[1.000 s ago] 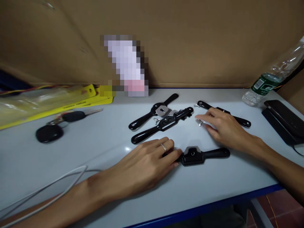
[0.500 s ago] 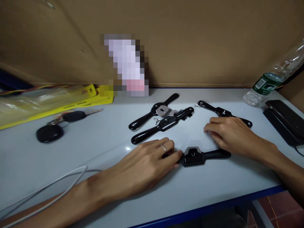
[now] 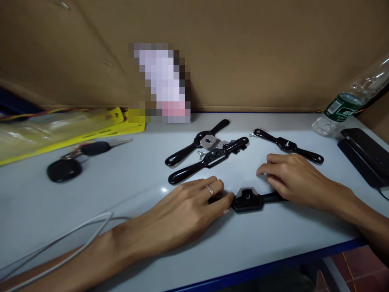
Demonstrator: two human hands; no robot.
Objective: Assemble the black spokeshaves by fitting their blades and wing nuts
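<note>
A black spokeshave (image 3: 247, 201) with a grey blade lies near the front of the table. My left hand (image 3: 194, 205), a ring on one finger, is closed around its left handle, which is mostly hidden under the fingers. Just over the right handle is my right hand (image 3: 293, 176), its fingers curled together; a small pale spot shows at the fingertips, too small to name. Behind them lie a spokeshave with an octagonal plate (image 3: 194, 144), another black spokeshave body (image 3: 209, 159) with small metal parts beside it, and a slim black one (image 3: 287, 145) at the right.
Car keys (image 3: 65, 168) lie at the left, near yellow packaging (image 3: 115, 121). A white cable (image 3: 75, 231) runs across my left forearm. At the right stand a plastic bottle (image 3: 340, 107) and a dark case (image 3: 364, 154). Cardboard (image 3: 243, 52) backs the table, with a blurred-out item against it.
My right hand has shifted slightly left and down, now covering the end of the right handle and uncovering the slim spokeshave behind. My left hand stays in place.
</note>
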